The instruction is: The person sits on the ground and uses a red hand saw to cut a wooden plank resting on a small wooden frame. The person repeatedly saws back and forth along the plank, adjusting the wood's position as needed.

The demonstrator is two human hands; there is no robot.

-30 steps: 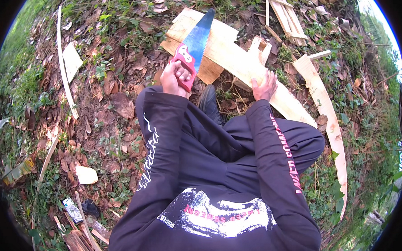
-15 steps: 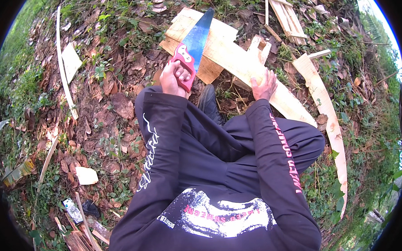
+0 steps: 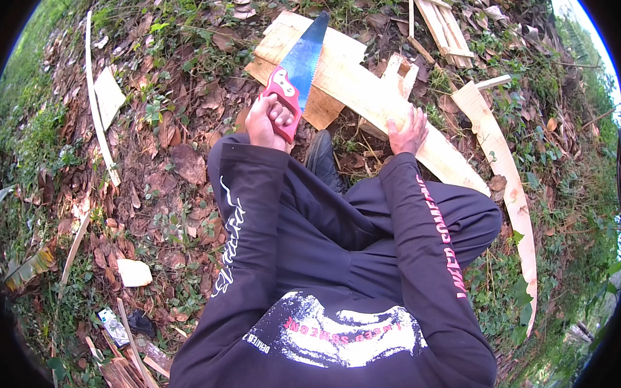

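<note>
A handsaw with a blue blade [image 3: 306, 59] and a red handle [image 3: 290, 122] is held in my left hand [image 3: 268, 119], the fingers wrapped round its grip. Its blade lies slantwise over a pale wooden plank [image 3: 361, 84], tip pointing away from me, toothed edge to the right. My right hand [image 3: 409, 130] grips the same plank farther right, thumb toward the near side and fingers over the top. The plank's near end reaches my right knee. Beneath its far end lies another flat board [image 3: 324, 111], partly hidden. A notched wood piece [image 3: 401, 75] sits just beyond the plank.
A long curved board [image 3: 507, 164] lies to my right, and a small slatted wooden frame [image 3: 444, 25] at the far right. On the left are a thin strip [image 3: 97, 106], pale offcuts [image 3: 134, 272] and a pile of split wood [image 3: 128, 379]. Leaves and weeds cover the ground.
</note>
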